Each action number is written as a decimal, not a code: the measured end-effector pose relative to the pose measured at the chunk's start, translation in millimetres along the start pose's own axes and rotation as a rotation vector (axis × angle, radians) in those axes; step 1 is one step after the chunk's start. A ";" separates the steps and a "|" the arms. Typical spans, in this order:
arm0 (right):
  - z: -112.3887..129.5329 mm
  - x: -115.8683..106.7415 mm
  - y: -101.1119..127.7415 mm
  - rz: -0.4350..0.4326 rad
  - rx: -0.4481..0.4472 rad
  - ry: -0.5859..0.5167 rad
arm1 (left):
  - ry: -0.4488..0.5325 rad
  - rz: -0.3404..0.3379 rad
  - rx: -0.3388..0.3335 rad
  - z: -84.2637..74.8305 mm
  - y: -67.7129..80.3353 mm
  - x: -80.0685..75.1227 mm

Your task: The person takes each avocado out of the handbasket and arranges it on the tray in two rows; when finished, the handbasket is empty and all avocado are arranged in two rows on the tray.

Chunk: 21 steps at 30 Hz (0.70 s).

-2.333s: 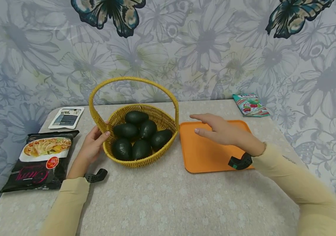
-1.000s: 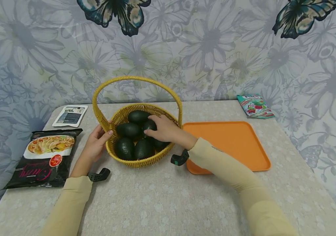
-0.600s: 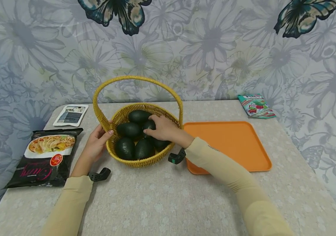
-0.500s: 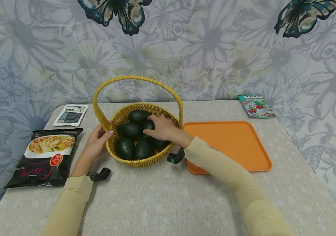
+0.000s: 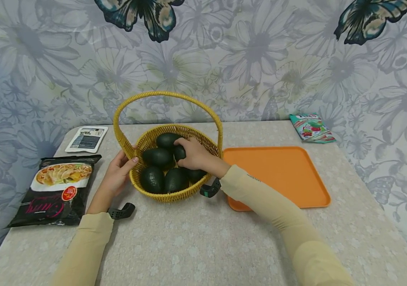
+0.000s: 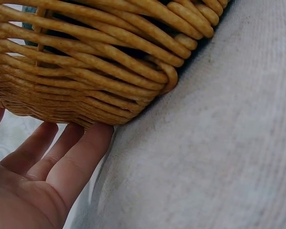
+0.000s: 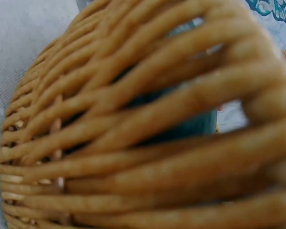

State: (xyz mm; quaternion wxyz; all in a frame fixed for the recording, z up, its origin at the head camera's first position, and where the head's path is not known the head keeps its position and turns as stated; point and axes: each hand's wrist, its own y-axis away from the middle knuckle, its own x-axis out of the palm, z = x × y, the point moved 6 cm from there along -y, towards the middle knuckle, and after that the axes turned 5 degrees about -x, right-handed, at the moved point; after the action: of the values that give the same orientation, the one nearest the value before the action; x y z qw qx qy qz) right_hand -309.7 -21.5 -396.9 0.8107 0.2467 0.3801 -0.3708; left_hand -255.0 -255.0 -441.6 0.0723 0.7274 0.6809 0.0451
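A yellow wicker basket (image 5: 169,196) with a tall arched handle stands left of the middle of the table, with several dark green avocados in it. My left hand (image 5: 115,174) holds the basket's left side, thumb at the rim by the handle's foot; in the left wrist view its fingers (image 6: 78,160) touch the woven wall from outside. Inside the basket, my right hand (image 5: 197,154) grips an avocado (image 5: 179,152) between thumb and fingers, partly hiding it and covering part of another avocado (image 5: 195,174). Blurred wicker (image 7: 109,105) fills the right wrist view, hiding that hand.
An orange tray (image 5: 278,174) lies right of the basket, partly under my right forearm. A black food bag (image 5: 53,190) and a white packet (image 5: 87,139) lie on the left. Back right is a small teal bag (image 5: 311,128). A patterned wall rises behind.
My right hand has moved left from above the tray into the basket and now grips an avocado, its fingers closed further round it. The left hand keeps its hold on the basket.
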 end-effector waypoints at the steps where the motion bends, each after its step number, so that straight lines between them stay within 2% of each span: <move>1: 0.1 -0.6 -0.4 -0.005 -0.005 0.001 | 0.000 0.000 0.001 0.0 -0.3 -0.3; 12: 2.6 -2.4 -1.0 -0.031 -0.037 0.004 | 0.000 -0.005 -0.001 -0.3 0.1 -3.2; 21: 2.2 -4.0 3.3 -0.069 -0.046 -0.013 | 0.045 0.014 0.009 0.7 -0.1 -0.9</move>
State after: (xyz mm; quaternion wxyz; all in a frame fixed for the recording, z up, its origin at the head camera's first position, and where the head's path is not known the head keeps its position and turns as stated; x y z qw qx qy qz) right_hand -307.9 -19.3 -392.0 0.8054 0.2124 0.3914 -0.3913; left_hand -255.1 -256.0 -442.3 0.0536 0.7312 0.6775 0.0589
